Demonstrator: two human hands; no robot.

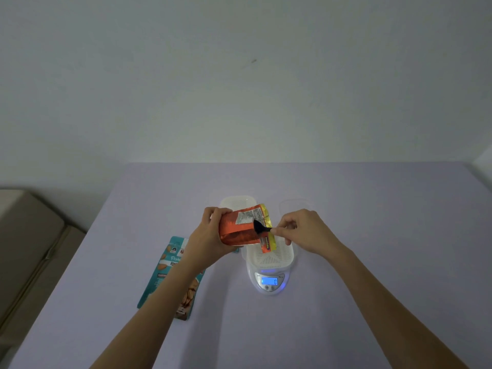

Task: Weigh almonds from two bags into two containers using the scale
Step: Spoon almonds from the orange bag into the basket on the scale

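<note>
My left hand (210, 233) grips an orange foil almond bag (239, 230), tipped on its side with its yellow top pointing right. My right hand (300, 230) pinches a black clip (259, 228) fixed at the bag's top. Just below the bag a white slotted container (271, 255) sits on the white scale (269, 282), whose blue display shows 0. A teal almond bag (170, 272) lies flat on the table under my left forearm. Behind the orange bag is a second white container (237, 202), partly hidden.
A clear lid or tub (294, 205) lies behind my right hand. The lilac table (372, 209) reaches the wall at the back. A beige padded piece of furniture (29, 249) stands off the table's left edge.
</note>
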